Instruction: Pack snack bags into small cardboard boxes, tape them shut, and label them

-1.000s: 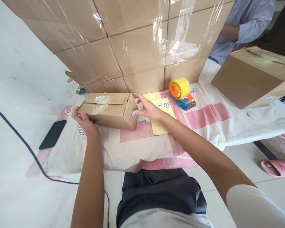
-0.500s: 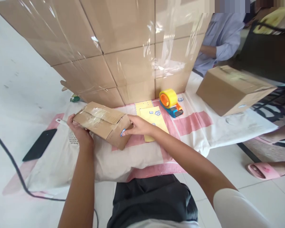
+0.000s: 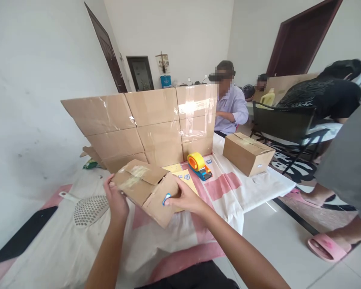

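Note:
Between my hands a taped cardboard box (image 3: 144, 180) is held tilted above the cloth-covered table (image 3: 168, 237). My left hand (image 3: 117, 198) grips its left end, fingers partly hidden behind it. At the right end my right hand (image 3: 185, 196) holds the box, with the thumb beside a small blue-and-white sticker (image 3: 166, 199). Yellow sheets with blue drawings (image 3: 188, 182) lie partly under the box. Just beyond them stands a blue-and-orange tape dispenser with a yellow roll (image 3: 198, 162).
A tall panel of taped cardboard (image 3: 159, 132) stands behind the box. Another closed box (image 3: 248, 154) sits at the table's right. A white perforated scoop (image 3: 88, 208) and a dark flat object (image 3: 25, 233) lie left. People sit beyond; someone in pink slippers (image 3: 329, 245) stands right.
The view has tilted up, showing more of the room and the people. Both hands still hold the box, whose stickered end now faces me more.

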A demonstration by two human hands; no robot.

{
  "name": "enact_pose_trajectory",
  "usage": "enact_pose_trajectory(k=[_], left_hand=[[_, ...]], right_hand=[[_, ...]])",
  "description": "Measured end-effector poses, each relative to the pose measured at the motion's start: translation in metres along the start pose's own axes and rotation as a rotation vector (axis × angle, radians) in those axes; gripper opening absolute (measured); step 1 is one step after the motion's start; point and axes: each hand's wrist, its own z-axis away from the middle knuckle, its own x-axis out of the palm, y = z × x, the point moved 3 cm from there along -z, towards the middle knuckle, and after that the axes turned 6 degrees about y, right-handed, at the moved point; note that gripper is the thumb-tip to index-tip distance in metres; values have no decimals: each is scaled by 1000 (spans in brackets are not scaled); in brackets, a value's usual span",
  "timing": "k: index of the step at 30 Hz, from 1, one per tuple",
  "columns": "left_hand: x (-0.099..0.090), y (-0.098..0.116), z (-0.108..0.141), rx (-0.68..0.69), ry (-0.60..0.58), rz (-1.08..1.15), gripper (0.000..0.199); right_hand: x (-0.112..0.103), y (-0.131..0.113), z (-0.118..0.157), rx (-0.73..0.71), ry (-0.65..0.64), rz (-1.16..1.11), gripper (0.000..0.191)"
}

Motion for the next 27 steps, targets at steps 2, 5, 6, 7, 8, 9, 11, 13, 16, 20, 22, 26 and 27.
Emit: enact_pose_trajectory(k=[2, 5, 6, 7, 8, 9, 11, 13, 16, 20, 22, 26, 27], left_hand=[[11, 4, 6, -7, 17, 11, 44], [21, 7, 12, -27, 7, 17, 45], [24, 8, 13, -37, -2, 16, 45], [25, 8, 15, -46, -11, 14, 46], [27, 8, 16, -56, -20, 12, 46], [29, 7, 17, -65, -29, 9, 47], [31, 6, 19, -82, -40, 1, 49], [33, 3, 22, -106, -50, -11, 50], [37, 0, 28, -143, -69, -36, 51], [45, 3, 37, -123, -77, -64, 49], [51, 8, 43, -76, -63, -76, 49], [70, 25, 58, 67, -40, -110, 44], [77, 29, 63, 103, -47, -120, 42]], right_hand=[[-1, -11, 10, 15, 31, -36, 89], [-3, -26, 20, 20, 60, -45, 83], [-4, -29, 22, 30, 67, -41, 81], [-5, -32, 24, 41, 77, -37, 80], [-6, -33, 26, 55, 88, -34, 79], [-7, -33, 27, 67, 99, -29, 79], [-11, -31, 31, 79, 113, -12, 78], [-15, -28, 36, 88, 99, 5, 76], [-24, -23, 47, 105, 34, 2, 76], [-42, -24, 67, 30, 130, 163, 83], [-47, -28, 78, -37, 175, 343, 82], [-46, -38, 95, -167, 138, 649, 123], [-47, -42, 98, -189, 173, 699, 135]])
